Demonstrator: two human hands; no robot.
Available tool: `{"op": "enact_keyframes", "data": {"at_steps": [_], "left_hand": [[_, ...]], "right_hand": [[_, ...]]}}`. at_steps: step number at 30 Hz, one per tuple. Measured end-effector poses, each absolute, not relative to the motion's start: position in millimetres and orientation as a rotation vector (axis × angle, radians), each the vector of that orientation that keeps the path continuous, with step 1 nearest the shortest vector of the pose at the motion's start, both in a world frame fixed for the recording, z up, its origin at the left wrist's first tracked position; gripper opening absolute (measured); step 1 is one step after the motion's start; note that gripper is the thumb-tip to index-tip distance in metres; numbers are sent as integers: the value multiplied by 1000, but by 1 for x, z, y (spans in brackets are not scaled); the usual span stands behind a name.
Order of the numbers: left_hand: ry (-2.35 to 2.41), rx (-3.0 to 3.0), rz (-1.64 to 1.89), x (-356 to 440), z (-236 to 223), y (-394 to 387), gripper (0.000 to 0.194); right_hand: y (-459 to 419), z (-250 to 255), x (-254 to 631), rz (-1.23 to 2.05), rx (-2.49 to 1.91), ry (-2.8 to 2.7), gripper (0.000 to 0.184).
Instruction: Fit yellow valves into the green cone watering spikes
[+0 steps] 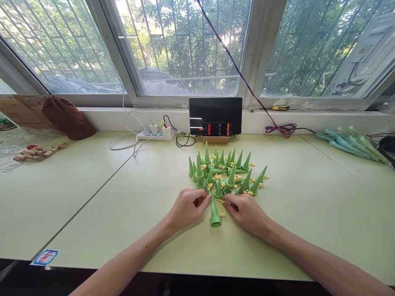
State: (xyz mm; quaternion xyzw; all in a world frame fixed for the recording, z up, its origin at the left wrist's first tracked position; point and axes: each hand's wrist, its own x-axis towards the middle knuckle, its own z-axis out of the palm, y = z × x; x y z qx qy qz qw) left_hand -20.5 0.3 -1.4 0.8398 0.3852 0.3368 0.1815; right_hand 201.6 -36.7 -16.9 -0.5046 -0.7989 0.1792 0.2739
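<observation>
A crowd of green plastic cones [231, 177], most upright and some lying down, covers the middle of the table, with small yellow plastic pegs [239, 177] among them. My left hand [189, 206] is closed in a pinch at the near left side of the group, on a green cone [205, 187] partly hidden by its fingers. Between the fingertips of my right hand [247, 209] is a small yellow peg [220, 200]. Nearest me, a green cone [215, 213] lies with its hollow base toward me, a yellow peg [221, 213] beside it.
Behind the cones, a phone [217, 129] showing a timer leans on a dark tablet [216, 109]. A power strip [156, 135] with cables sits back left, near a brown bag [66, 119] and wooden pieces [38, 153]. Blue-green plastic pieces [354, 142] lie far right.
</observation>
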Motion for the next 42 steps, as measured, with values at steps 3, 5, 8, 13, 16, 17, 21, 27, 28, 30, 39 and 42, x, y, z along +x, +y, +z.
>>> {"op": "enact_keyframes", "data": {"at_steps": [3,5,8,13,16,17,21,27,28,30,39,42], "left_hand": [[1039,2386,943,-21,-1,-1,35],[992,2384,925,-21,-1,-1,28],[944,2361,927,-21,-2,-3,14],[896,2304,937,-21,-2,-5,16],[883,2320,899,-22,-1,-6,16],[886,2331,889,-22,-1,-7,16],[878,2370,876,-22,-1,-7,18],[829,2395,883,-21,1,-6,19],[830,2395,887,-20,1,-6,19],[833,2389,885,-20,1,-7,18],[858,2349,862,-19,0,-8,20],[852,2356,864,-18,0,-9,21]], "right_hand": [[-36,-18,202,485,-1391,-2151,18],[-36,-18,201,489,-1392,-2147,18],[-38,-19,201,517,-1322,-2124,16],[-45,-16,198,576,-1122,-2035,14],[-47,-14,197,582,-1049,-1991,13],[-47,-13,196,582,-1036,-1982,13],[-47,-14,197,587,-1019,-1974,13],[-47,-15,196,581,-1004,-1967,13],[-47,-14,196,576,-999,-1966,13],[-48,-12,196,570,-993,-1965,11],[-47,-12,196,565,-990,-1947,7],[-46,-14,196,530,-979,-1941,7]]}}
